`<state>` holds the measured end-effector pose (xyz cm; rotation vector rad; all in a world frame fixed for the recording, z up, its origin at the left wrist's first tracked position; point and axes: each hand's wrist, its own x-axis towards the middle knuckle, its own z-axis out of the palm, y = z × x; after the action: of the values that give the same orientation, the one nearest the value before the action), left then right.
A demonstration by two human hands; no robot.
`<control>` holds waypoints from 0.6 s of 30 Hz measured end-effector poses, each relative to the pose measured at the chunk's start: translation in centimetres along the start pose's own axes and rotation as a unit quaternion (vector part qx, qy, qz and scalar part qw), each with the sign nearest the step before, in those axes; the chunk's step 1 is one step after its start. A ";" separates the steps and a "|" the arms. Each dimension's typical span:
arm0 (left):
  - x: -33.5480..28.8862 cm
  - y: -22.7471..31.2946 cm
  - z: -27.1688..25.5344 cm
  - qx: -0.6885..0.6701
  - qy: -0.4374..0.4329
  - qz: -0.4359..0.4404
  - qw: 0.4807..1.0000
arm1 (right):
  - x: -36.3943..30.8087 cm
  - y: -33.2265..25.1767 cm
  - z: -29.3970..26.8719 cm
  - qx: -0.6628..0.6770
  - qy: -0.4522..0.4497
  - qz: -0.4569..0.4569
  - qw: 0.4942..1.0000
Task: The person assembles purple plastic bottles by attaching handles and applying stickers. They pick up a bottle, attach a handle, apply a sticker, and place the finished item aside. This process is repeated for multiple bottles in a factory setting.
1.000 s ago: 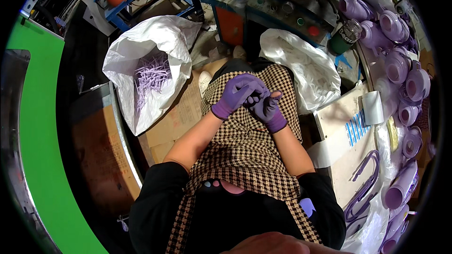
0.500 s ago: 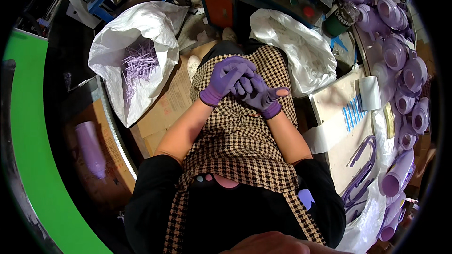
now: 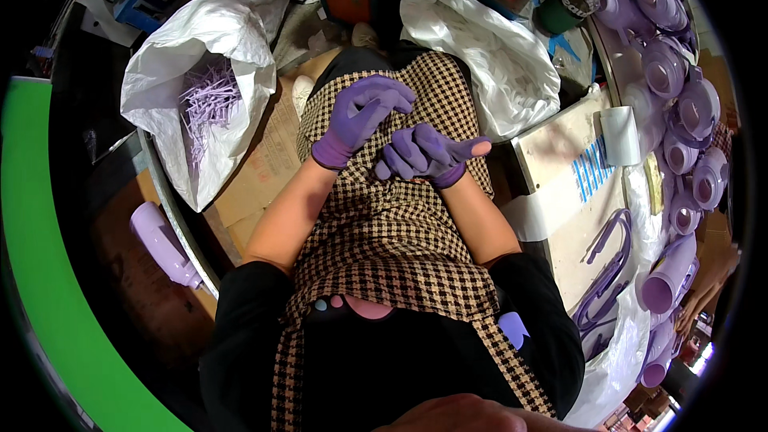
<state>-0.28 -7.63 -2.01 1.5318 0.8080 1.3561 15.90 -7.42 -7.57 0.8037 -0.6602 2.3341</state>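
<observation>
Purple gloves cover both my hands, held over my lap on a brown and black checked apron (image 3: 384, 232). My left hand (image 3: 360, 116) has loosely bent fingers pointing right, with nothing visible in them. Just below and to its right, my right hand (image 3: 424, 154) is half curled with the fingers apart and the thumb stretched out. The glove's thumb end is missing, so the bare tip shows. The hands do not touch, and no object shows between them. My right palm is hidden.
On the left, a white sack (image 3: 256, 40) holds thin purple plastic strips (image 3: 210, 100); a purple bottle-shaped part (image 3: 164, 242) lies beyond a metal rail. Another white sack (image 3: 512, 56) stands ahead. At right are a white roll (image 3: 619, 136), purple loops (image 3: 612, 260) and several purple parts (image 3: 664, 68).
My hands have come apart from touching, the left going up and away from the right. The view has shifted, and the purple part at left has turned and sits closer to the rail.
</observation>
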 end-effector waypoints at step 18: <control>0.2 0.1 -0.4 -0.013 -0.003 -0.006 1.000 | 0.3 -0.3 -0.1 -0.057 0.083 -0.063 0.993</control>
<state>-0.65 -7.42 -1.85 1.5088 0.7921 1.3487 15.86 -7.09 -7.39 0.5771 -0.6447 2.1980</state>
